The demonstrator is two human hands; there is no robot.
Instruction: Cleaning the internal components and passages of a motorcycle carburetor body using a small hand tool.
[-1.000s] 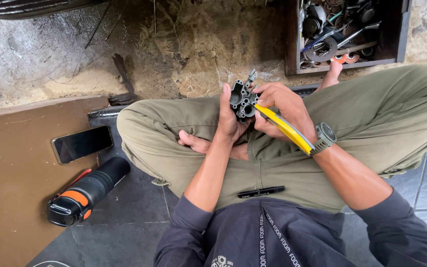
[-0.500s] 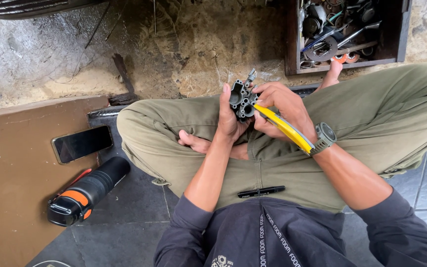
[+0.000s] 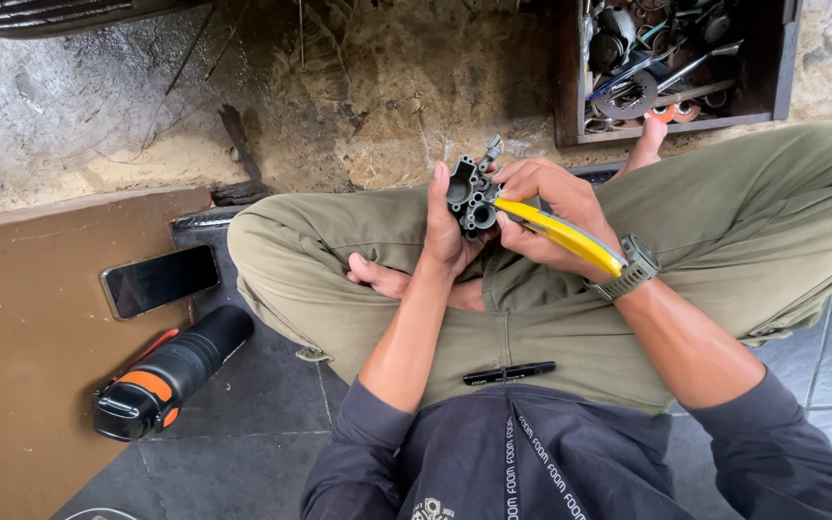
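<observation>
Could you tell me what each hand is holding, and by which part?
The left hand grips the dark metal part by its side; the right hand holds the yellow-handled tool by its handle.

The working tip of the yellow-handled tool [image 3: 560, 234] is hidden behind the dark metal part [image 3: 472, 195], and the rear face of that part is covered by the left hand [image 3: 445, 231], so the point of contact cannot be determined. The wooden tool tray [image 3: 570, 87] is cut off by the upper picture edge, and its contents are too small and tangled to identify individually. The lower body of the black-and-orange bottle [image 3: 170, 371] lies partly in shadow, and the dark object at the top-left corner is cut off by the frame.
</observation>
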